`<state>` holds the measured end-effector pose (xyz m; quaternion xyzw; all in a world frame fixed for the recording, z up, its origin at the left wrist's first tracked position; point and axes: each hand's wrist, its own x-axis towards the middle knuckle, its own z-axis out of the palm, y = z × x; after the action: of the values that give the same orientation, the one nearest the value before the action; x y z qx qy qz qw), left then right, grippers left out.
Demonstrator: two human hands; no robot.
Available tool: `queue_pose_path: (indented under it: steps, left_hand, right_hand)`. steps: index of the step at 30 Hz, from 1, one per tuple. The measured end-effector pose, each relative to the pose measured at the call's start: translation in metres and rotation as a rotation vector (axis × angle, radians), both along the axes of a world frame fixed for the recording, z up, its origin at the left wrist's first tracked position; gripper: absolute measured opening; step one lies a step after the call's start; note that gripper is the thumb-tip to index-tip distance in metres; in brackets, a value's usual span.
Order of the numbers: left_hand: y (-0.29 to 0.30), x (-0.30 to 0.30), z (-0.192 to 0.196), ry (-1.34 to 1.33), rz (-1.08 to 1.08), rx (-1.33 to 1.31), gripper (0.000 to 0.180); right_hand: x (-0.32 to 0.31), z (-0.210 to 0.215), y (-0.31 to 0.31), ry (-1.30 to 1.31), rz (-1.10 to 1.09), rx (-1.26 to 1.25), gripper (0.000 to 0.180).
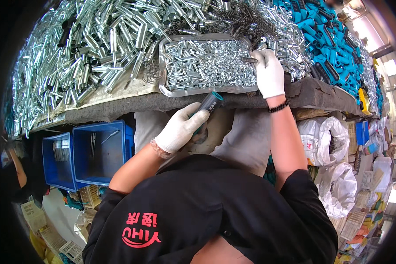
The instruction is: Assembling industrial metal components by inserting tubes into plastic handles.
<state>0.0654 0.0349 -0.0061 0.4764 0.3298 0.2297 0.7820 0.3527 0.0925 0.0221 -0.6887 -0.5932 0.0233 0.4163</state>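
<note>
Holding a dark handle with a teal end (208, 105) in my left hand (180, 130), I keep it low, just below the front edge of the workbench (321, 94), my gloved fingers wrapped closed around its lower part so the teal mouth points up toward the bench. My right hand (269, 72) reaches over the right end of the metal tray (163, 66), which sits on the bench heaped with small shiny metal pieces (207, 66); thumb and fingertips are pinched on what looks like a short dark threaded pin (249, 60) lying at the tray's right side, though the glove hides just how firm the pinch is. I judge this to be the picking step of an assembly: one part is being taken from the tray while the handle waits below. Next, as I see it, the pin has to be lifted clear of the loose pieces without dragging others along, brought down to the teal mouth, and lined up end-on with it. Behind the tray lie piles of silver tubes (105, 39), dark springs (246, 22) and more teal handles (325, 44); blue crates (99, 152) stand under the bench to my left.
</note>
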Motion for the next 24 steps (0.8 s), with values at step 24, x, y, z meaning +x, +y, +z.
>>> queue_pose_path:
  steps: [24]
  left_hand:
    - [-0.013, -0.014, -0.014, 0.063, 0.071, -0.017, 0.042]
  right_hand:
    - [0.1, -0.011, -0.003, 0.125, -0.343, 0.168, 0.03]
